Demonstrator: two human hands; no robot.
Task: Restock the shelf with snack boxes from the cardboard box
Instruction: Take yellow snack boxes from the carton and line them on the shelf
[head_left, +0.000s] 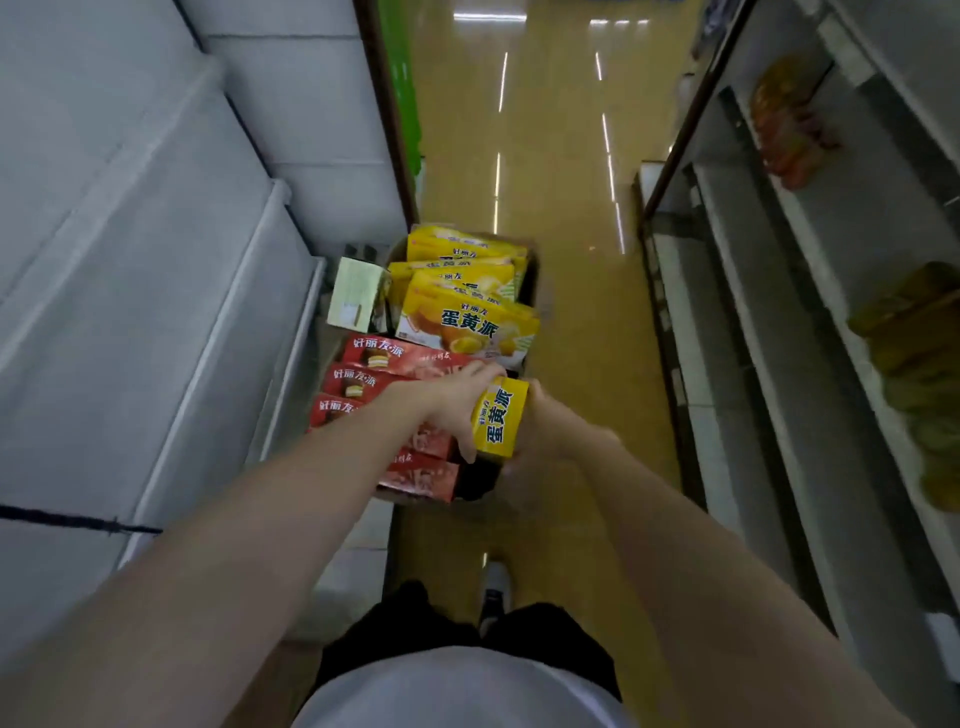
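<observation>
A cardboard box (535, 291) stands on the floor in the aisle, packed with several yellow snack boxes (467, 322) at its far end and several red snack boxes (395, 364) at its near end. Both hands hold one yellow snack box (501, 418) end-up just above the red ones. My left hand (457, 400) grips its left side with fingers over the top edge. My right hand (545, 426) holds its right side, mostly hidden behind the box.
White shelves (171, 291) run along the left. Grey shelves (769, 322) on the right carry blurred orange and yellow packs (919, 332). The glossy yellow floor (561, 171) stretches ahead. A pale green carton (356, 293) leans beside the cardboard box. My shoe (496, 587) shows below.
</observation>
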